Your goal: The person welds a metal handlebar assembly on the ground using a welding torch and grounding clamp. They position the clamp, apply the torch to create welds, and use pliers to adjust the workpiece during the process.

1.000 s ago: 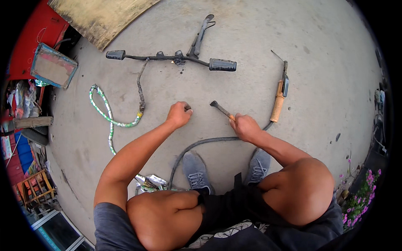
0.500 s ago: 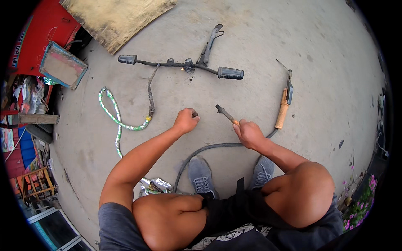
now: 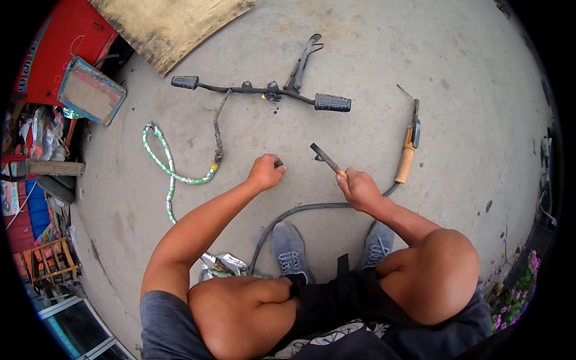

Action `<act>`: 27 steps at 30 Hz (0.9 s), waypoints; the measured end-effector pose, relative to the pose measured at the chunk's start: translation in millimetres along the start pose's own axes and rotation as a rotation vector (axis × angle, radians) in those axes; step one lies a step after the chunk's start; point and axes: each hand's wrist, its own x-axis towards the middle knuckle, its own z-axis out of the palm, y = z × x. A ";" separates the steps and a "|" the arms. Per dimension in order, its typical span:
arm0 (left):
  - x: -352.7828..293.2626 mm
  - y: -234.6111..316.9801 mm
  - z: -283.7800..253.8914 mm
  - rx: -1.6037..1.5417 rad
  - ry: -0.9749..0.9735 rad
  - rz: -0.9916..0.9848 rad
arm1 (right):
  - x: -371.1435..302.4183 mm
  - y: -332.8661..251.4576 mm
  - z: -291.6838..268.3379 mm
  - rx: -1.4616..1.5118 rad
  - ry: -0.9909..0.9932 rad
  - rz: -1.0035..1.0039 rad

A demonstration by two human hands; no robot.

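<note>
I am squatting on the concrete floor [image 3: 420,54], and my left hand [image 3: 265,172] is curled into a loose fist with the fingers [image 3: 277,163] pressed together around a small dark piece [image 3: 278,162]; it sits just at my fingertips, close to the floor, though what it is I cannot tell. My right hand [image 3: 359,188] has its fingers wrapped tight round the handle of a chisel [image 3: 327,159], whose dark blade points up and to the left, toward the piece but clear of it.

To do this well, I think I should keep the small piece pinned low and steady so it cannot skid on the concrete, and bring the chisel tip to it slowly, with my left fingertips out of its path (a slip here would go straight into my knuckles). A short, controlled push looks safer than a jab.

Beyond my hands lies a bicycle handlebar [image 3: 264,91] with its grips and a lever, well apart from the work. A wooden-handled tool [image 3: 408,153] lies to my right, near a grey hose [image 3: 300,210] that curves back between my shoes [image 3: 291,251]. A green and white cable [image 3: 165,165] loops off to my left.
</note>
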 end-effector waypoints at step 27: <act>-1.0 -9.3 -1.2 -0.007 -0.040 0.005 | 5.2 -10.2 -14.7 -0.043 -0.118 0.142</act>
